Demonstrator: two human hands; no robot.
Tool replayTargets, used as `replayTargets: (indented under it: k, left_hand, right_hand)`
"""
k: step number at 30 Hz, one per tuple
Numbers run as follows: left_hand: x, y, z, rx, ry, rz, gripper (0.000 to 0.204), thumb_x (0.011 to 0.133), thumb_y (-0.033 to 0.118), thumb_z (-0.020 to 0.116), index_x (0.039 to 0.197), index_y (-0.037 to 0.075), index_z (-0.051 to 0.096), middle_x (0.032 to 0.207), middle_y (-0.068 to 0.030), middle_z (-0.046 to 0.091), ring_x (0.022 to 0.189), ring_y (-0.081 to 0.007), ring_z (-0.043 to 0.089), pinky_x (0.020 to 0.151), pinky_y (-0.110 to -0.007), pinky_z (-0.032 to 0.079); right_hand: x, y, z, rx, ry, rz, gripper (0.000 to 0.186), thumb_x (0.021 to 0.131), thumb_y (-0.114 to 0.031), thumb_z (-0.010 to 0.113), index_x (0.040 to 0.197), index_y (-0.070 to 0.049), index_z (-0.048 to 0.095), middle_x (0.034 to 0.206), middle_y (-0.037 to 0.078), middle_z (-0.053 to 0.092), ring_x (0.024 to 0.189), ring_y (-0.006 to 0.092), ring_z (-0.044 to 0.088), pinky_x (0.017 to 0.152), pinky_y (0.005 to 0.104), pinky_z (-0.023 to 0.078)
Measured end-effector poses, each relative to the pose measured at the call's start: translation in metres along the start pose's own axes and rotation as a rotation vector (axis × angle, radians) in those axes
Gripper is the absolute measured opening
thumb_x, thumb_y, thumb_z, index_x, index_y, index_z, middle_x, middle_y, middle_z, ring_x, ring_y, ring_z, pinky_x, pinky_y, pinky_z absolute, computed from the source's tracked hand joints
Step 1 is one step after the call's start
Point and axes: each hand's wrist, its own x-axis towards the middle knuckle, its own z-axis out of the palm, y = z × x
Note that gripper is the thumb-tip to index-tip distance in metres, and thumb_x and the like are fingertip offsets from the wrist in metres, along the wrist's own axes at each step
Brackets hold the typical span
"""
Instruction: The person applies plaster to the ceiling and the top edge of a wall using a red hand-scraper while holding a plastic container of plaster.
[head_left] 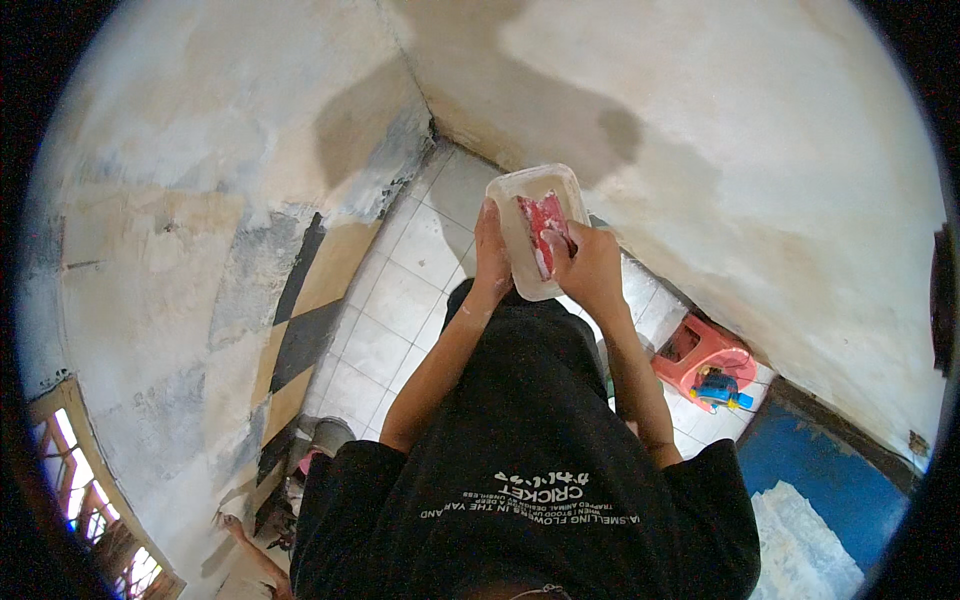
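Note:
A whitish translucent plastic tub (505,188) is held out in front of my body. My left hand (491,252) grips its left side, fingers along the outer wall. A flat red scraper (541,222), smeared with white paste, slants across the inside of the tub. My right hand (594,264) reaches over the tub's right side and is closed on the scraper's lower right edge, the thumb lying on its face. How far the fingers wrap beneath the tub and the scraper is hidden.
Two patchy plastered walls (640,120) meet in a corner beyond the tub, above a tiled floor (395,300). On the right stand a pink plastic stool (705,352) bearing a blue-yellow object (722,390), and a blue surface (815,455). Another person's hand (233,524) touches the left wall.

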Motion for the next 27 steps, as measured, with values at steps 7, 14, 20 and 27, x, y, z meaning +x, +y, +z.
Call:
replayTargets:
  k: [7,14,20,27]
  left_hand:
    - [0.034,0.002,-0.019,0.033,-0.030,0.007,0.053,0.096,0.048,0.034,0.121,0.002,0.046,0.109,-0.0108,0.055,0.096,-0.0190,0.056,0.084,-0.032,0.047]
    - [0.062,0.038,-0.009,0.099,-0.074,-0.064,0.051,0.097,0.045,0.030,0.122,0.003,0.044,0.109,-0.0112,0.055,0.098,-0.0193,0.056,0.086,-0.033,0.047]
    - [0.100,0.051,-0.028,0.123,-0.189,-0.098,0.052,0.097,0.045,0.032,0.125,0.003,0.043,0.115,-0.0126,0.054,0.103,-0.0226,0.056,0.088,-0.035,0.047]
    - [0.134,0.064,-0.062,0.092,-0.216,-0.254,0.057,0.094,0.050,0.036,0.127,0.003,0.042,0.118,-0.0133,0.053,0.106,-0.0246,0.055,0.091,-0.037,0.046]
  right_hand:
    - [0.017,-0.002,-0.011,0.177,0.042,0.206,0.018,0.081,-0.014,0.061,0.074,0.003,0.060,0.056,0.010,0.049,0.050,0.0123,0.042,0.049,0.0313,0.035]
    - [0.018,0.011,-0.006,0.718,0.146,0.440,0.019,0.082,-0.018,0.066,0.077,0.000,0.060,0.060,0.002,0.054,0.053,0.0090,0.048,0.047,0.0252,0.038]
    - [0.021,-0.014,0.026,0.977,0.207,0.564,0.027,0.079,-0.013,0.070,0.098,0.002,0.057,0.072,0.007,0.062,0.057,0.0129,0.057,0.051,0.0253,0.047]
    - [0.030,-0.049,0.064,1.505,0.420,0.706,0.026,0.092,-0.020,0.051,0.106,0.002,0.055,0.091,0.012,0.063,0.077,0.0209,0.063,0.066,0.0359,0.055]
